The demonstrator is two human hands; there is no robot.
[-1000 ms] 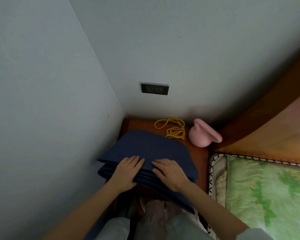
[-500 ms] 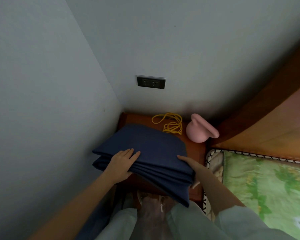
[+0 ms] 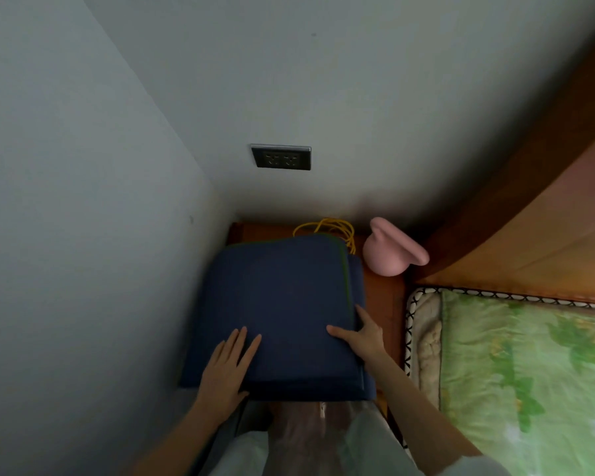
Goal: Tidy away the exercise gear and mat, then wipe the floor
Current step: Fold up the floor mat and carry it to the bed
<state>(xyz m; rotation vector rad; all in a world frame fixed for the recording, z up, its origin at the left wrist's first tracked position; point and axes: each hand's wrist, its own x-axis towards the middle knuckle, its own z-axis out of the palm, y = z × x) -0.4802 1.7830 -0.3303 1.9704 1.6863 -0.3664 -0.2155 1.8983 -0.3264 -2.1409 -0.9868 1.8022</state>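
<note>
A folded dark blue mat [image 3: 282,304] lies flat on a small wooden bedside table [image 3: 382,297] in the room's corner. My left hand [image 3: 225,371] rests palm down on the mat's near left corner, fingers spread. My right hand [image 3: 361,334] presses on the mat's right edge, thumb on top and fingers along the side. Behind the mat a yellow jump rope [image 3: 334,226] lies coiled against the wall, partly covered by the mat. A pink kettlebell [image 3: 389,252] stands at the table's back right.
Grey walls close in on the left and behind, with a black double socket [image 3: 281,157] above the table. A bed with a green patterned cover [image 3: 529,365] and a wooden headboard [image 3: 529,201] fills the right. My legs show below the table.
The mat went from a tilted, sagging stack to lying flat and squared on the table. My right hand moved from under its right corner to its right edge; the left hand flattened on top.
</note>
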